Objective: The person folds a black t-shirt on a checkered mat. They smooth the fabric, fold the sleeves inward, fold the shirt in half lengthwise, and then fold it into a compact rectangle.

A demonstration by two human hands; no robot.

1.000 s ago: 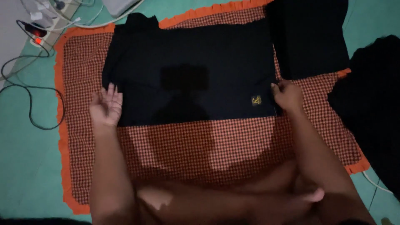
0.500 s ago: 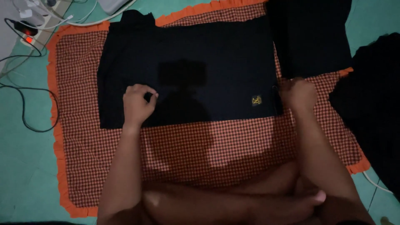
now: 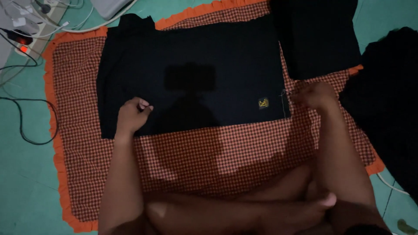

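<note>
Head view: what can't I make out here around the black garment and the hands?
- Left hand: fingers curl onto the black garment; whether they pinch cloth is hidden.
- Right hand: at the garment's edge, blurred and dim; grip unclear.
- Second dark cloth: cut off by the top edge.
- Dark pile: cut off at right, too dark to read.
- Power strip: cut off at left.

A checked red cloth (image 3: 217, 152) with an orange frill lies on the green floor (image 3: 26, 182). Cables (image 3: 19, 126) and a power strip (image 3: 21, 41) sit at the upper left. Two dark piles of clothes (image 3: 318, 35) (image 3: 387, 95) lie at the right.
</note>
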